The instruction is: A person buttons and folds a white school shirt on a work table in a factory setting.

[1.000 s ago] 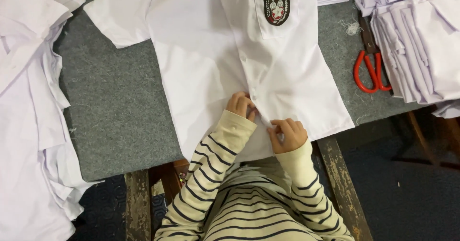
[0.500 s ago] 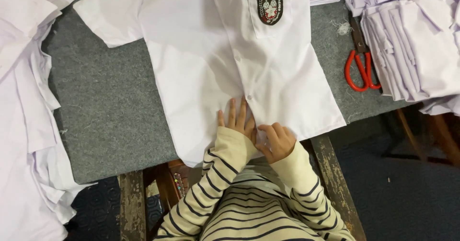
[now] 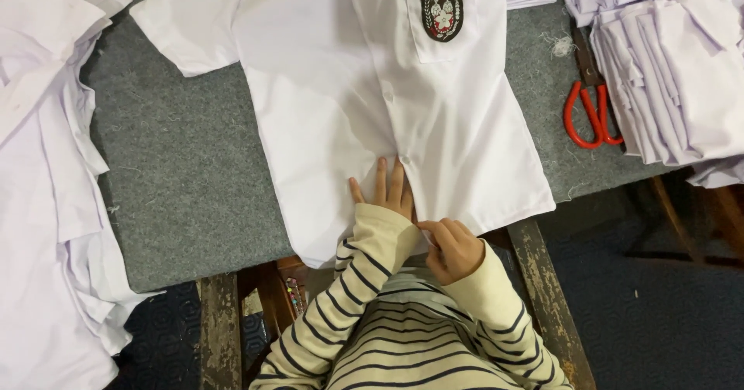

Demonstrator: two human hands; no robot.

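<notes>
Left hand [image 3: 384, 192]: lying flat, fingers spread, pressing the shirt [image 3: 372, 103] beside its placket.
Right hand [image 3: 449, 246]: pinching the shirt's hem, nearer the body.
Shirt: stretching lengthwise away from both hands.

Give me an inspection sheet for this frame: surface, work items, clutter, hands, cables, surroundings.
Surface: grey felt-like table top, dotted with thread bits and lint.
Job's things: white shirt spread front-up, dark crest badge on its chest pocket, button placket running down the middle.
Clutter: red-handled scissors right of the shirt; stacked white garments at right; heaped white garments at left.
Hands: left hand flat on the shirt beside the placket; right hand curled in a pinching grip at the hem.
Cables: nothing seen.
Surroundings: worn wooden table frame; dark patterned floor.
</notes>
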